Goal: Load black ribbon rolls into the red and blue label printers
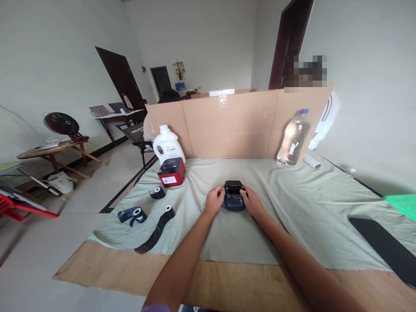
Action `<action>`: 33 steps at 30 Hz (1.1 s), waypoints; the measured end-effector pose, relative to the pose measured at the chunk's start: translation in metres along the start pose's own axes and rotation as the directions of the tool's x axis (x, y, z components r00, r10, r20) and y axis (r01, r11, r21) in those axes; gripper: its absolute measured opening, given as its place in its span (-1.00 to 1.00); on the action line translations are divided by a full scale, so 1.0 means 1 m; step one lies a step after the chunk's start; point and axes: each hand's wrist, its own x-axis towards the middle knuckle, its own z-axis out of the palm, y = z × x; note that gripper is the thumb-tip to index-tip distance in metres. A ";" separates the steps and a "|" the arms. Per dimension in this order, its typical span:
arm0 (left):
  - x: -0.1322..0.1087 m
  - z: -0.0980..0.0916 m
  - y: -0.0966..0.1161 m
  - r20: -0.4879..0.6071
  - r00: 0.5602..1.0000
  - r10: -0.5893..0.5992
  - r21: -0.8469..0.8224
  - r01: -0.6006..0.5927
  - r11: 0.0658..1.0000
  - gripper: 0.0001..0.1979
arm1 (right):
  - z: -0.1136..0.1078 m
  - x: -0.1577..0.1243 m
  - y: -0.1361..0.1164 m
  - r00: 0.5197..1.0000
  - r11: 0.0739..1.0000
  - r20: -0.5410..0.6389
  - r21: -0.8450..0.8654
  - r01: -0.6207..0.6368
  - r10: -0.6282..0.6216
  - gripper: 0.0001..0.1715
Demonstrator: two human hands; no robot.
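Observation:
A small dark blue label printer (234,197) with its lid up sits on the pale green cloth (292,208) in the middle of the table. My left hand (214,200) grips its left side with curled fingers. My right hand (251,201) holds its right side, fingers wrapped against the case. Left of them lie three black label rolls (157,193), (133,214), (159,227), the nearest unrolled into a long strip. A red and black printer (171,172) stands further back on the left.
A white detergent jug (167,145) and a clear water bottle (293,138) stand before a cardboard screen (234,125). A person stands behind it at right. A black flat object (383,247) lies near right. Bare wood table edge (130,273) runs along the front.

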 end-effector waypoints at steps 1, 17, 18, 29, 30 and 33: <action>0.000 0.000 0.000 0.003 1.000 0.015 -0.017 -0.015 1.000 -0.64 | 0.000 0.000 0.000 1.000 1.000 0.005 0.001 0.004 -0.004 -0.35; 0.000 0.003 0.005 0.127 0.987 -0.097 0.331 0.050 0.942 -0.48 | 0.002 0.002 -0.001 0.998 0.999 0.051 -0.037 -0.035 0.036 -0.37; 0.000 0.003 0.004 0.129 0.987 -0.094 0.330 0.047 0.943 -0.48 | 0.002 0.002 -0.001 0.998 0.999 0.051 -0.041 -0.031 0.033 -0.37; 0.000 0.002 0.004 0.132 0.987 -0.093 0.291 0.052 0.955 -0.50 | 0.001 0.002 -0.002 1.000 0.998 0.031 -0.058 -0.006 0.008 -0.38; 0.000 0.002 0.004 0.132 0.987 -0.094 0.287 0.052 0.956 -0.51 | 0.000 0.002 -0.002 1.000 1.000 0.020 -0.029 -0.006 0.006 -0.39; 0.000 0.001 0.004 0.126 0.988 -0.093 0.275 0.055 0.960 -0.51 | -0.008 0.009 -0.006 1.000 1.000 0.020 -0.002 0.004 -0.004 -0.47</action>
